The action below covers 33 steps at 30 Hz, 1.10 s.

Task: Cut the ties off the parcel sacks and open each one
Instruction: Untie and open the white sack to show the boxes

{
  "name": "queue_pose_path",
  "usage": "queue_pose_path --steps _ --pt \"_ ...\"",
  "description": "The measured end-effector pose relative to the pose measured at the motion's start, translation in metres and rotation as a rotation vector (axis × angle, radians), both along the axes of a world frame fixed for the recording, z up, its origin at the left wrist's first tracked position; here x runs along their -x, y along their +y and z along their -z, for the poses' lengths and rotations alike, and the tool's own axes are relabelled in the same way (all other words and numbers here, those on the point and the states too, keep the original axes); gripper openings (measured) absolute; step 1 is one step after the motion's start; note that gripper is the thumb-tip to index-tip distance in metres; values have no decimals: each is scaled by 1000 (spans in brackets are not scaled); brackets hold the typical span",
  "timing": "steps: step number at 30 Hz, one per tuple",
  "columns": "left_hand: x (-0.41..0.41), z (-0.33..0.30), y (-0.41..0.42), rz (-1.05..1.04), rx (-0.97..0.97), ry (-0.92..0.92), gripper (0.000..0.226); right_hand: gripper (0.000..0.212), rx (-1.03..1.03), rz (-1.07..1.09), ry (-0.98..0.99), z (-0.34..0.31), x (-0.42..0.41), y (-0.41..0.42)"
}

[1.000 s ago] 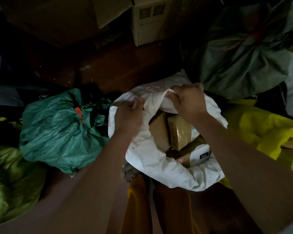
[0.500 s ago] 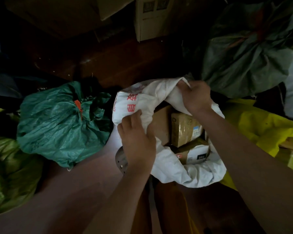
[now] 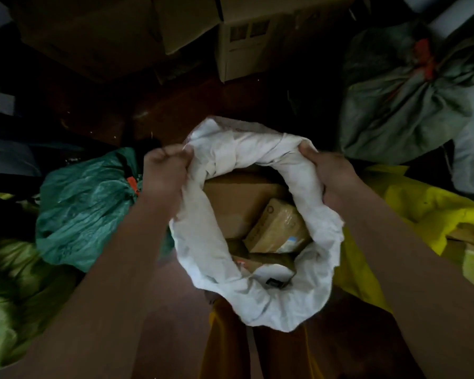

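At centre, the crumpled white woven sack (image 3: 260, 291) now gapes wider: left hand (image 3: 164, 170) has moved to its far-left rim, right hand (image 3: 331, 173) grips the right; boxy brown parcels (image 3: 274, 231) show inside.

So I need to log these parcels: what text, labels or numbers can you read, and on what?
None can be read.
Label on the small taped box in the white sack: blurred.
White label with a dark patch on the lowest parcel: too small to read.
Printed panels on the cardboard carton behind: too dark.
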<state>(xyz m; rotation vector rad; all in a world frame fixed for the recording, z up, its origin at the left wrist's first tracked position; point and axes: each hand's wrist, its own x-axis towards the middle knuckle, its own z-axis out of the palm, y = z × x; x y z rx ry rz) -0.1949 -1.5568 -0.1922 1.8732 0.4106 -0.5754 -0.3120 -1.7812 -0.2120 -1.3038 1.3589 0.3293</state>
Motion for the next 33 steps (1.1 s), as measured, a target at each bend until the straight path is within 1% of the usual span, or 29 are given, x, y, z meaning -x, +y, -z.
queue_pose_path --steps 1,2,4,5,8,12,13,14,15,17,18,20,21,23,25,26,28,29,30,31,33 --pt "-8 2 -5 47 -7 -15 42 63 -13 31 19 5 0 4" --pt "-12 4 -8 124 -41 -50 34 65 -9 44 33 10 2 8" --pt "-13 9 -13 267 -107 -122 20 58 29 52 41 17 7 19" --pt "-11 12 -12 311 -120 -151 16 55 51 73 22 20 10 23" --pt "-5 22 -6 320 -132 -249 13 45 88 116 -107 23 17 27" --pt "0 25 -6 263 -140 -259 17 34 227 -13 -231 20 24 28" --pt "0 24 -7 251 -134 -247 16 34 286 -63 -265 19 25 28" --pt "-2 23 -9 247 -136 -244 15 40 374 -136 -311 18 26 28" --pt "-4 22 -10 248 -150 -243 13 51 503 -248 -365 16 25 29" --pt "-6 21 -12 230 -164 -239 7 75 779 -595 -421 14 21 35" --pt "-7 21 -13 209 -176 -248 7 81 879 -777 -407 13 17 39" --pt "-6 18 -12 197 -279 -340 18 83 974 -1051 -335 15 10 47" --pt "-3 16 -11 224 -354 -415 19 81 987 -1120 -300 17 6 49" --pt "6 9 -8 289 -485 -562 14 76 1004 -1159 -258 20 3 50" --pt "25 7 -4 328 -612 -646 19 74 1005 -1156 -265 21 -1 49" --pt "39 6 -3 354 -687 -640 27 75 997 -1152 -290 21 -3 49" --pt "69 7 -2 434 -806 -524 57 76 991 -1134 -376 21 -9 49" --pt "82 9 -1 468 -825 -457 70 76 1002 -1130 -423 21 -13 50" --pt "92 12 2 484 -808 -423 75 75 1015 -1135 -458 21 -16 52" --pt "98 15 5 467 -741 -426 74 73 1019 -1147 -475 22 -19 53" --pt "96 22 11 340 -512 -469 65 66 998 -1161 -476 23 -24 54"
